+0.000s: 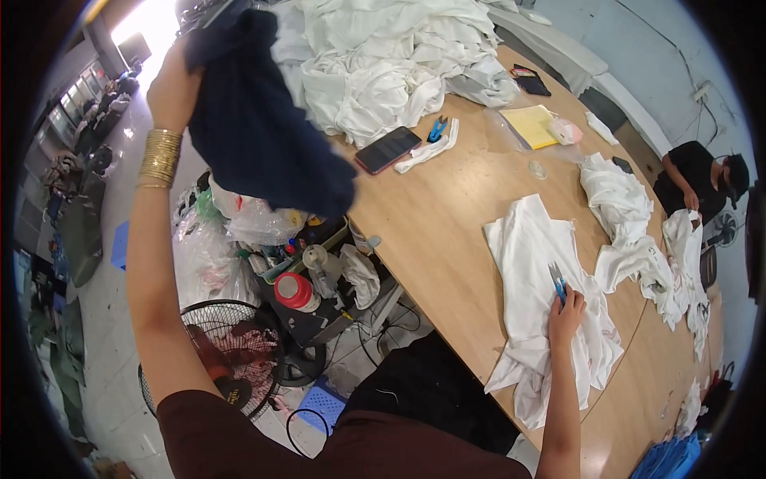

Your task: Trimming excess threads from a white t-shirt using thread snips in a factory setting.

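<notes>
Holding up a navy cloth (259, 120) in the left hand (171, 92) at far left, with fingers closed on its upper end and partly hidden. Gripping blue-handled snips (560, 289) in the right hand (566, 323), with fingers curled around the handles, over a white garment (523, 247) spread on the right of the desk (431, 215).

Surfaced in pale wood, with a seam toward the right. Heaped at the far side with white cloth (383, 64); set closer with a dark phone (388, 151) and a second pair of snips (436, 128); strewn farther right with a yellow packet (528, 128) and crumpled white clothes (618, 195).

Crowded left of the desk with plastic bags (259, 227), a red-topped container (294, 292) and, nearer, a black fan (219, 363). Tiled underfoot on the floor (132, 335); opening onto bright light (148, 32) at far left; occupied at far right by a co-worker (678, 180) in black.
</notes>
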Demonstrator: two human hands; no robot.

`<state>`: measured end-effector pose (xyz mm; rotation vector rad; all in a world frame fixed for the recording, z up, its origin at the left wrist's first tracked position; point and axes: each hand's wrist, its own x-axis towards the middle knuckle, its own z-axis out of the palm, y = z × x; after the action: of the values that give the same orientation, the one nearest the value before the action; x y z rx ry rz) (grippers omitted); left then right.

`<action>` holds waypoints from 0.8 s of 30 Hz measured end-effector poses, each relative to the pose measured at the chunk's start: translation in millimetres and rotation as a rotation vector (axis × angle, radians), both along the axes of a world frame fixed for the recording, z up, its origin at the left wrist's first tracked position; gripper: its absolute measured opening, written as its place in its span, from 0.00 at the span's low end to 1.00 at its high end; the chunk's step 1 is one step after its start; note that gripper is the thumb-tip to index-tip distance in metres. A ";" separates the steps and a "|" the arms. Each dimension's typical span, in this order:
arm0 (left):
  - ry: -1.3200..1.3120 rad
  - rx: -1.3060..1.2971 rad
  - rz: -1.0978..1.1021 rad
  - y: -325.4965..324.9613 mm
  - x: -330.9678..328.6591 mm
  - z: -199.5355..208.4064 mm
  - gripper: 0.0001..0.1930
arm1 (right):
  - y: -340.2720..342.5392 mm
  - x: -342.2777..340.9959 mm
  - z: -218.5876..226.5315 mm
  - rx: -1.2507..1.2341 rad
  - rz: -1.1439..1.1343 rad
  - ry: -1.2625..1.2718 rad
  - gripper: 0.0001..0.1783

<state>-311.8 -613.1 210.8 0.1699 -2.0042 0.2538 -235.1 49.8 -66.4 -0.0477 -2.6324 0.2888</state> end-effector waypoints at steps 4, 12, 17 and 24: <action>-0.087 0.097 0.132 -41.4 7.4 -36.2 0.22 | 2.7 -0.1 -2.0 0.005 0.005 -0.004 0.20; -0.557 0.211 0.206 -49.4 23.1 -272.0 0.24 | 6.6 0.7 18.0 -0.086 -0.005 -0.075 0.14; -1.275 0.494 0.243 -56.6 61.3 -416.3 0.24 | -3.9 6.7 40.0 -0.200 -0.006 -0.141 0.10; -1.222 0.690 0.404 -28.4 45.9 -397.4 0.23 | 7.7 56.4 78.9 -0.384 -0.005 -0.069 0.09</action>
<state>-265.9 -641.5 -186.6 1.0711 -3.1959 -0.1628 -178.7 57.5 12.5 -0.1943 -2.6057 0.7998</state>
